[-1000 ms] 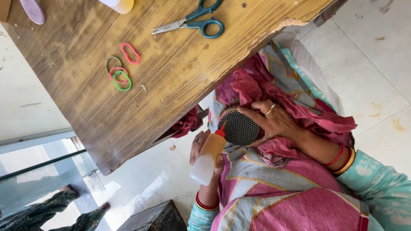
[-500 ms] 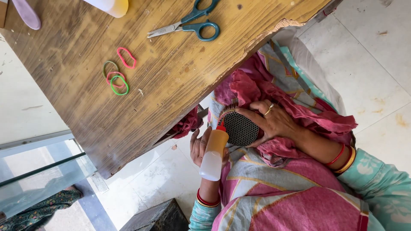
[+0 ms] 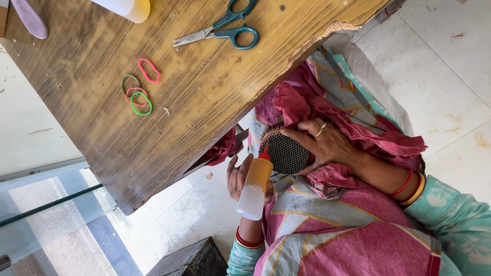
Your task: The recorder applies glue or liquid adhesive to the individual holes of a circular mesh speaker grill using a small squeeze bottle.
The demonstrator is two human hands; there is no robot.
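The view is turned on its side, so the wooden desk [image 3: 204, 97] slants across the upper left and the person's lap fills the lower right. The left hand [image 3: 244, 176] is closed around a squeeze bottle [image 3: 254, 186] with a pale lower body, an orange upper part and a small red tip; the tip points up toward the rim of a round black mesh piece [image 3: 286, 152] and sits right at its edge. The right hand [image 3: 327, 145], which wears a ring on one finger, is wrapped over that mesh piece from above, fingers spread over its top rim and thumb under its lower side, pressing it against the pink and red cloth [image 3: 358, 130] bunched in the lap. A thin golden edge shows along the mesh piece's upper rim. Both wrists carry red bangles, and the right one has a yellow bangle too. The bottle and mesh piece are held just below the chipped edge of the desk, not resting on it. On the desk lie a pair of teal-handled scissors [image 3: 225, 31], well apart from the hands, and a small cluster of rubber bands [image 3: 138, 92] in green, pink and red, some overlapping. At the top edge, a pale bottle with a yellow end [image 3: 128, 7] and a pink flat object [image 3: 29, 18] are partly cut off. The tiled floor [image 3: 445, 71] shows beyond the lap.
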